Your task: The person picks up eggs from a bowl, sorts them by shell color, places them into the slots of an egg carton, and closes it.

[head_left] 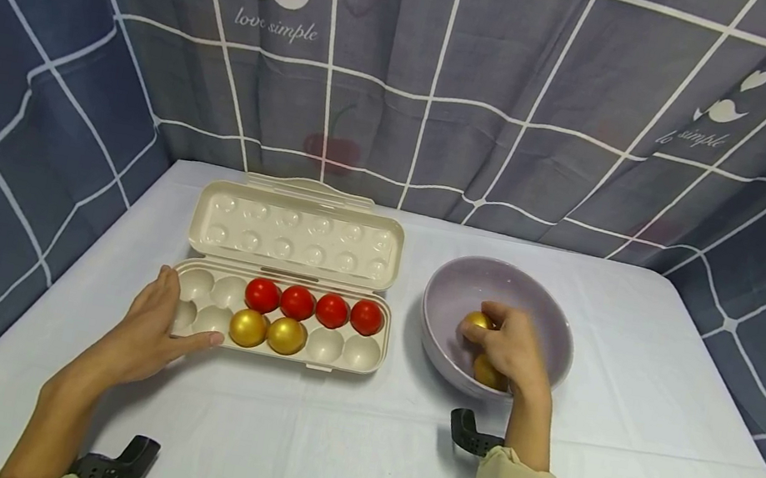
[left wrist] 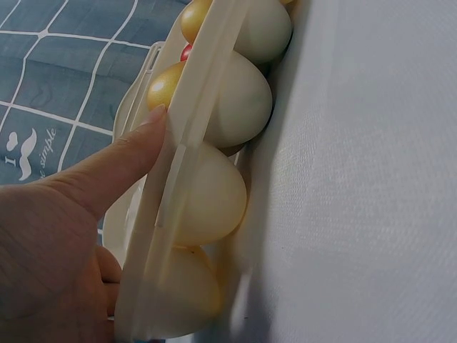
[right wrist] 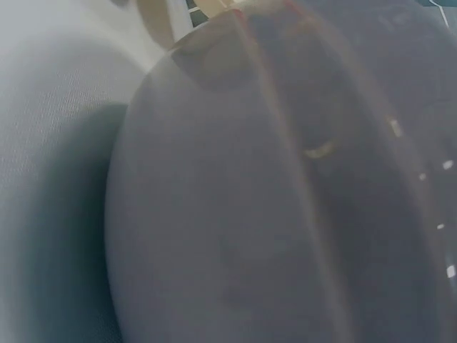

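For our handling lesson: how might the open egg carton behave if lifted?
The egg carton seems stiff, standing unbent. Its lid, lying open, may swing. The right end might dip: the red balls and gold balls leave the two leftmost columns bare.

Narrow passage between egg carton [head_left: 343,348] and high-walled purple bowl [head_left: 466,287]

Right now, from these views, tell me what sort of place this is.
Probably a makeshift booth for tabletop work: grid-patterned curtains hang behind and on both sides of a white-covered table, with an open egg box on it.
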The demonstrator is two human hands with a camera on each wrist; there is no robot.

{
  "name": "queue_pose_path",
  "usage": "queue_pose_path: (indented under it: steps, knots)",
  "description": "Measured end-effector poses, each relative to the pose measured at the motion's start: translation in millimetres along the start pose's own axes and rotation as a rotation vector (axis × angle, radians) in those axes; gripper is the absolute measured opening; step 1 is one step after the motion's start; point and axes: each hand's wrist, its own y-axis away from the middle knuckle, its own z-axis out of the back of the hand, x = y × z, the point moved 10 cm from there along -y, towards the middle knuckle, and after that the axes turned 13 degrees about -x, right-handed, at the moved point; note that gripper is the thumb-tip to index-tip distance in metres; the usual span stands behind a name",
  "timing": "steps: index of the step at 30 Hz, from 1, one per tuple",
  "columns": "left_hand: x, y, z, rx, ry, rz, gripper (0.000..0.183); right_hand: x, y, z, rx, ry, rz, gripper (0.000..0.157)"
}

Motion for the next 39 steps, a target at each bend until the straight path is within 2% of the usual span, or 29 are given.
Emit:
queue_pose_path:
  steps: [6, 10, 14, 22, 33, 39]
  knots:
    - [0.9, -0.1, -0.2, 0.005, -0.012, 0.005, 0.12, -2, -1, -1.6, 0.01, 0.077, -0.005, 0.056]
    - [1.2, -0.3, 0.0, 0.007, -0.015, 0.01, 0.121, -2, 0, -5.2, 0.038, 0.113, 0.01, 0.049]
    - [1.4, -0.3, 0.2, 0.01, -0.018, 0.012, 0.12, -1, 0, -7.0, 0.055, 0.114, 0.024, 0.042]
    - [0.5, -1.7, 0.7, 0.01, -0.026, 0.01, 0.121, -1, 0, -6.7, 0.058, 0.123, 0.026, 0.043]
    - [1.3, -1.5, -1.1, 0.012, -0.02, 0.011, 0.12, 4, 1, 0.2, -0.012, 0.07, 0.058, 0.034]
    - [2.5, -1.1, -0.8, 0.015, -0.026, 0.013, 0.12, 6, 1, 2.9, -0.04, 0.051, 0.053, 0.035]
